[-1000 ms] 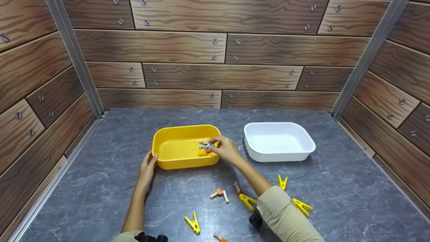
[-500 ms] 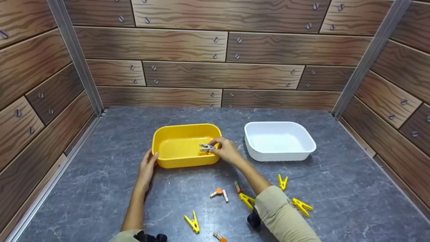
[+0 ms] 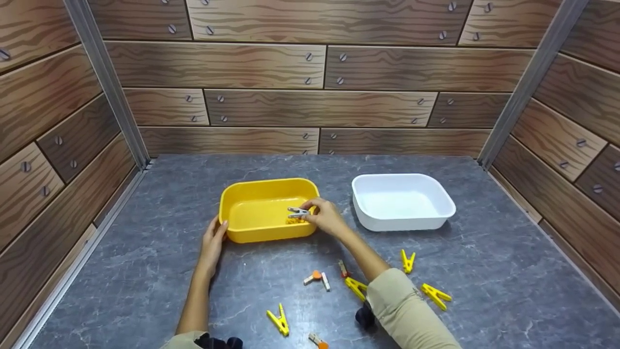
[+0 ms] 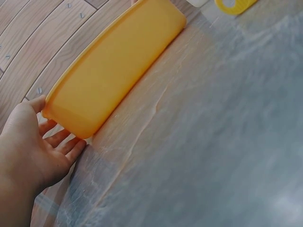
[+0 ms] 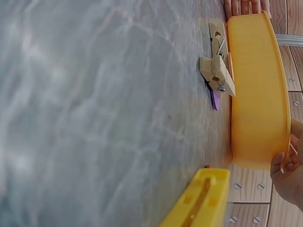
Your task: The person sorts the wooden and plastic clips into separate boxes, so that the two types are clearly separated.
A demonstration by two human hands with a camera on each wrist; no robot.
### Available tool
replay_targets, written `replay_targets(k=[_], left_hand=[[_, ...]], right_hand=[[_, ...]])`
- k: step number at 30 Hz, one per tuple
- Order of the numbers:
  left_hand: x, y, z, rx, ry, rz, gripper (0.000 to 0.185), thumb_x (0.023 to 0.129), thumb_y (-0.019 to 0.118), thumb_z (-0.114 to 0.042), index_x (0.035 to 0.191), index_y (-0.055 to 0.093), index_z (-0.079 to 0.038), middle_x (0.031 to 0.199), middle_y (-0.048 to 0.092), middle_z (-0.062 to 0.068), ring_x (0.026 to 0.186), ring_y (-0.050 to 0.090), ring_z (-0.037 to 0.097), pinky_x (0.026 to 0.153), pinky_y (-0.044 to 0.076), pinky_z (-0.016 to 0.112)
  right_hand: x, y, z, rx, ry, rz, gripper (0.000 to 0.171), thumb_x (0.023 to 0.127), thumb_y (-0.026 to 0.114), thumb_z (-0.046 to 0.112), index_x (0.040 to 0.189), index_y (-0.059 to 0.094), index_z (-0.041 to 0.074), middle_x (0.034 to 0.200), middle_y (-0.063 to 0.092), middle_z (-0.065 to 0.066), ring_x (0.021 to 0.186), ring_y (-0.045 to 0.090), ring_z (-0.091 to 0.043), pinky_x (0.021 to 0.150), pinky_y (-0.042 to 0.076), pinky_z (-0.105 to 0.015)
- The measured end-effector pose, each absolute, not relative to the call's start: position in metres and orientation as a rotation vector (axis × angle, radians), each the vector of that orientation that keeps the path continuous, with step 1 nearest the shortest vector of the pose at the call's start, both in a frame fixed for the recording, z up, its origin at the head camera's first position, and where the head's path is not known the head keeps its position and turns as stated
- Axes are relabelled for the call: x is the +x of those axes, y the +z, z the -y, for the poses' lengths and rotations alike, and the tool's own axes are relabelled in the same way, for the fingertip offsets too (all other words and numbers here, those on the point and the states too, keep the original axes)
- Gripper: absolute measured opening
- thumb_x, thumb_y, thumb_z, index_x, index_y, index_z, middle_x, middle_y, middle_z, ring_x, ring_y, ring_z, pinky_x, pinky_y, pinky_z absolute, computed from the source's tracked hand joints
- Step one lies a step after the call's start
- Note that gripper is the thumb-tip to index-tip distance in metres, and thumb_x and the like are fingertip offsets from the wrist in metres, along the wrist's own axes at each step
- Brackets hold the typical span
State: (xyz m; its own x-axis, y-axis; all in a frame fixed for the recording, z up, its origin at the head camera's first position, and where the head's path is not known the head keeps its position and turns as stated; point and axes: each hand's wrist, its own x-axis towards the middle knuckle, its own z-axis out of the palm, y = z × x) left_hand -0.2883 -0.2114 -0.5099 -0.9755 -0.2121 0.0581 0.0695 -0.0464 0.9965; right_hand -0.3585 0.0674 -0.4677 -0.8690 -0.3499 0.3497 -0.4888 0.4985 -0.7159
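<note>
A yellow tub [image 3: 242, 213] stands mid-table with a few yellow and orange pegs [image 3: 292, 221] on its floor. My right hand [image 3: 310, 213] reaches over the tub's right rim and pinches a grey clothespin [image 3: 297, 212] just above those pegs. My left hand [image 3: 220, 228] rests with straight fingers against the tub's front left corner. The left wrist view shows that left hand [image 4: 52, 137] with its thumb at the rim of the yellow tub [image 4: 113, 66]. In the right wrist view, my right hand's fingers [image 5: 286, 172] touch the yellow tub [image 5: 258, 90].
A white tub [image 3: 402, 218] stands to the right of the yellow one. Loose pegs lie near the front: yellow pegs [image 3: 279, 321] [image 3: 356, 288] [image 3: 408, 261] [image 3: 436, 295] and small wooden pegs [image 3: 316, 278] [image 3: 317, 341]. Wood-patterned walls close three sides.
Almost nothing. The right hand with the grey clothespin has sunk slightly toward the tub's floor; the left hand stays at the corner.
</note>
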Motion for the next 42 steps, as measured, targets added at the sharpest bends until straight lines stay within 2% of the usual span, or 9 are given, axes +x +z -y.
replay_targets(k=[13, 21, 33, 42], left_hand=[[-0.2884, -0.5097, 0.2120, 0.114, -2.139, 2.005, 0.054, 0.099, 0.043, -0.021, 0.142, 0.023, 0.005, 0.143, 0.027, 0.022, 0.127, 0.032, 0.030, 0.103, 0.030, 0.039], [-0.2863, -0.5088, 0.2138, 0.102, -2.131, 2.035, 0.056, 0.099, 0.043, -0.024, 0.143, 0.021, 0.003, 0.145, 0.024, 0.021, 0.129, 0.030, 0.030, 0.104, 0.029, 0.037], [-0.2875, -0.5075, 0.2137, 0.113, -2.142, 2.002, 0.055, 0.099, 0.044, -0.020, 0.142, 0.022, 0.005, 0.144, 0.025, 0.023, 0.128, 0.030, 0.031, 0.104, 0.029, 0.039], [-0.2868, -0.5093, 0.2116, 0.113, -2.165, 1.990, 0.054, 0.099, 0.042, -0.017, 0.142, 0.020, 0.006, 0.144, 0.023, 0.025, 0.129, 0.028, 0.033, 0.104, 0.027, 0.041]], right_hand=[[-0.3581, -0.4657, -0.0671, 0.765, 1.313, 2.565, 0.019, 0.073, 0.072, 0.001, 0.091, 0.068, -0.001, 0.082, 0.059, -0.005, 0.064, 0.046, -0.013, 0.055, 0.039, -0.022], [-0.3583, -0.4654, -0.0666, 0.823, 1.331, 2.548, 0.016, 0.076, 0.069, 0.000, 0.092, 0.067, -0.004, 0.089, 0.062, -0.015, 0.069, 0.051, -0.021, 0.060, 0.042, -0.024], [-0.3586, -0.4646, -0.0645, 0.785, 1.326, 2.560, 0.013, 0.077, 0.070, 0.000, 0.090, 0.068, -0.001, 0.087, 0.062, -0.009, 0.069, 0.051, -0.020, 0.061, 0.042, -0.024], [-0.3565, -0.4653, -0.0684, 0.806, 1.434, 2.526, 0.013, 0.078, 0.070, 0.002, 0.091, 0.068, -0.003, 0.088, 0.063, -0.009, 0.076, 0.055, -0.028, 0.065, 0.046, -0.029]])
